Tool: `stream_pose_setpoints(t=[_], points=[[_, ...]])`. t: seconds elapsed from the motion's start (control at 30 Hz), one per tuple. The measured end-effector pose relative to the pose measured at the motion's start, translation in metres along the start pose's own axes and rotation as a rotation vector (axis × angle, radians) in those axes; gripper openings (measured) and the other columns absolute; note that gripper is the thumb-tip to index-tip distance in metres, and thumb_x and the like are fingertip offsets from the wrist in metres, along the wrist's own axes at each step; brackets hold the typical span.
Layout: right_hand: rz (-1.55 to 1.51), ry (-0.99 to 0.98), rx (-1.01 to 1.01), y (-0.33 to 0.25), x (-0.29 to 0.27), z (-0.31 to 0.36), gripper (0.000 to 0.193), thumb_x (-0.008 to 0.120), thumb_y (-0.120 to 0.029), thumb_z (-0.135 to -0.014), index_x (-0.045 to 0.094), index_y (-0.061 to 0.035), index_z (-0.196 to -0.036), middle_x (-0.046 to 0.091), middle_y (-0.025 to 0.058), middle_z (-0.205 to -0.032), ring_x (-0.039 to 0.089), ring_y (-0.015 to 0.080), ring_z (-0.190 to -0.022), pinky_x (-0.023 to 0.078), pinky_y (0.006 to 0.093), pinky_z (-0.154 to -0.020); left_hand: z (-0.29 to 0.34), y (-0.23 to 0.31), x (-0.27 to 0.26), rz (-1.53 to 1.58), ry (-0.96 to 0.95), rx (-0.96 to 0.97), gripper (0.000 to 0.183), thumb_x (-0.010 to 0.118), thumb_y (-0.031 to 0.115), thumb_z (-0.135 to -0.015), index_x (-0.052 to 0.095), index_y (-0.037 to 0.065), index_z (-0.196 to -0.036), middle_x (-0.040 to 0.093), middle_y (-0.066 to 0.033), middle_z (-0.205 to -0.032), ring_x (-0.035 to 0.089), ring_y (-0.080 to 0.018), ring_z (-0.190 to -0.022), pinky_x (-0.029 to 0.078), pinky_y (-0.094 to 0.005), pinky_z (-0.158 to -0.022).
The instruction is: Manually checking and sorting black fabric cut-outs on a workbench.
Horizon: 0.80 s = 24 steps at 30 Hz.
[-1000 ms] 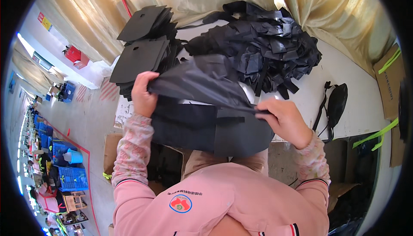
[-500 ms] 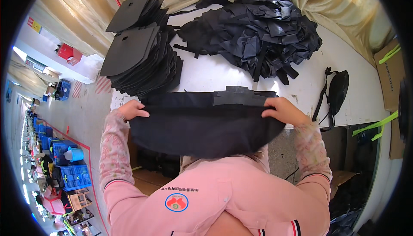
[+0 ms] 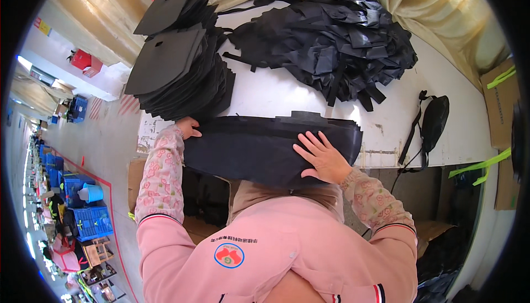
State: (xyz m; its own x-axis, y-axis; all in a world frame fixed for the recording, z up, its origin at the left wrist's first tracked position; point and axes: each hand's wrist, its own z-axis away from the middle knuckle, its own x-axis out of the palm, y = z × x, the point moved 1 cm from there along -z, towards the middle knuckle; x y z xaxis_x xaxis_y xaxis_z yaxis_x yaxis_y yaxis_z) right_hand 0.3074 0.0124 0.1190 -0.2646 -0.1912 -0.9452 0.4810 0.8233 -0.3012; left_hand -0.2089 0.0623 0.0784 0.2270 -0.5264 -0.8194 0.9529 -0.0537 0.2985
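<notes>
A stack of dark black fabric pieces (image 3: 243,151) lies along the table's near edge, its curved lower side hanging toward me. At its upper left corner my left hand (image 3: 189,127) is closed on the top piece, though part of the fingers is hidden. My right hand (image 3: 323,158) lies flat on the right part of the fabric, fingers spread. A small black tab (image 3: 306,116) sticks up at the middle of the fabric's far edge.
Two piles of stiff black panels, a near one (image 3: 165,60) and a far one (image 3: 171,7), stand at the left. A large heap of black fabric pieces (image 3: 342,43) covers the back. To the right lies a black pouch with a strap (image 3: 435,118); cardboard (image 3: 499,104) stands beyond the white table (image 3: 381,126).
The fabric, held up by both hands before, now lies flatter on the table edge. My right hand has let go, moved left and spread on it. My left hand shifted slightly right and away from me.
</notes>
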Motion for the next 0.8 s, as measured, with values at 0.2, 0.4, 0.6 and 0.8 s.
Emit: stream_pose_setpoints(t=[0.2, 0.4, 0.6, 0.8], points=[[0.034, -0.064, 0.012, 0.007, 0.005, -0.001, 0.082, 0.061, -0.056, -0.081, 0.037, -0.0129, -0.147, 0.029, 0.0117, -0.156, 0.023, 0.0308, -0.145, 0.019, 0.0506, -0.118, 0.042, 0.004, -0.027, 0.367, 0.065, -0.39, 0.029, 0.075, 0.007, -0.078, 0.065, 0.001, -0.104, 0.066, -0.0099, -0.086, 0.062, -0.0167, -0.062, 0.052, -0.032, -0.059], [-0.137, 0.24, 0.024, -0.019, -0.067, -0.051, 0.072, 0.074, -0.023, -0.083, 0.04, -0.0113, -0.145, 0.047, 0.0129, -0.142, 0.051, 0.0303, -0.125, 0.038, 0.0459, -0.104, 0.099, 0.152, -0.096, 0.448, 0.31, 0.027, 0.027, 0.072, 0.005, -0.082, 0.063, 0.003, -0.107, 0.065, -0.004, -0.08, 0.059, -0.0092, -0.064, 0.049, -0.0259, -0.058], [-1.559, 0.209, -0.033, -0.053, -0.059, -0.131, 0.041, 0.06, -0.001, -0.091, 0.049, -0.0013, -0.131, 0.062, 0.0099, -0.115, 0.062, 0.0092, -0.081, 0.051, 0.0238, -0.073, 0.096, 0.263, -0.108, 0.629, 0.397, 0.528, 0.036, 0.079, 0.014, -0.078, 0.062, 0.002, -0.107, 0.067, -0.0049, -0.085, 0.058, -0.0103, -0.069, 0.047, -0.0255, -0.061], [-1.185, 0.261, 0.273, -0.031, -0.058, -0.109, 0.013, 0.057, -0.006, -0.093, 0.065, 0.0023, -0.099, 0.068, 0.0052, -0.08, 0.061, 0.0083, -0.066, 0.049, 0.0221, -0.063, 0.082, 0.1, -0.158, -0.306, 1.163, 0.101, 0.068, 0.081, 0.041, -0.071, 0.058, 0.006, -0.124, 0.058, -0.0161, -0.129, 0.053, -0.0342, -0.122, 0.042, -0.0405, -0.102]])
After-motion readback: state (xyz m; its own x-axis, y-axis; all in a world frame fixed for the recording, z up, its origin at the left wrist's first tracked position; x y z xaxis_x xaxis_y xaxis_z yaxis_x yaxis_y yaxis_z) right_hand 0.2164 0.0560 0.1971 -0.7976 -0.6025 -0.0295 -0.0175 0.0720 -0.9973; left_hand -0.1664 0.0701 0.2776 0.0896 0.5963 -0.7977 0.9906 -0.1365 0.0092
